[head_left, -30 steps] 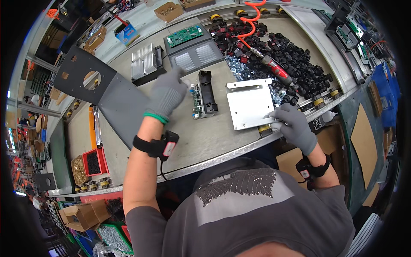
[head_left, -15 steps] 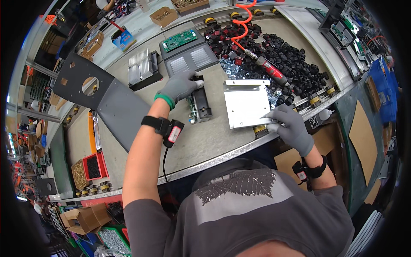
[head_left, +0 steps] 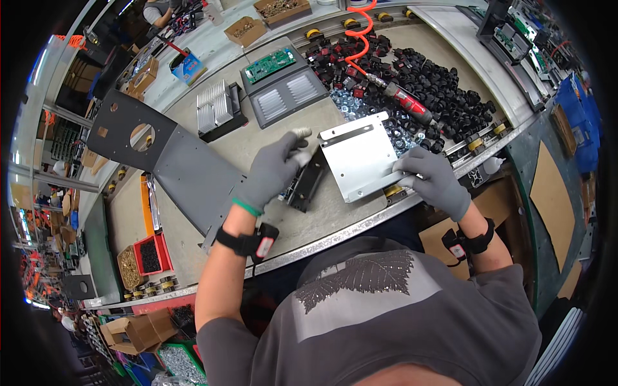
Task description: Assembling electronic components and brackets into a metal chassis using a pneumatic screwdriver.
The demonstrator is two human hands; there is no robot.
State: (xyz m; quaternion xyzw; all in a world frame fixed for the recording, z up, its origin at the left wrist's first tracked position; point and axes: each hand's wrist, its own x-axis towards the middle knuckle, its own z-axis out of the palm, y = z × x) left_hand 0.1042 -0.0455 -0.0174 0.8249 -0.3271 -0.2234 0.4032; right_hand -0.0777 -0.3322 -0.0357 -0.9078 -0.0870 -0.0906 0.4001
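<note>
My right hand point(head_left: 435, 183), in a grey glove, pinches the lower right edge of a silver sheet-metal bracket point(head_left: 360, 161) with folded edges and small holes. The bracket is held tilted, partly over a black housing with a circuit board along its side point(head_left: 309, 185). My left hand point(head_left: 278, 166), gloved too, is beside that housing. Its thumb and fingers are apart, with the thumb close to the housing's top end; whether they touch cannot be told. A large bent dark-grey panel point(head_left: 187, 164) lies to the left of this hand.
Behind lie a finned heatsink point(head_left: 215, 109) and a louvred grey cover point(head_left: 290, 96) with a green circuit board point(head_left: 269, 64). A red pneumatic screwdriver point(head_left: 409, 105) on a coiled orange hose rests over black parts point(head_left: 444, 96) and loose nuts point(head_left: 347, 103). Small bins point(head_left: 151, 254) stand at left.
My left hand has released the housing's far end and come nearer. The housing has turned slightly. My right hand has tilted the bracket and brought it left, over the housing.
</note>
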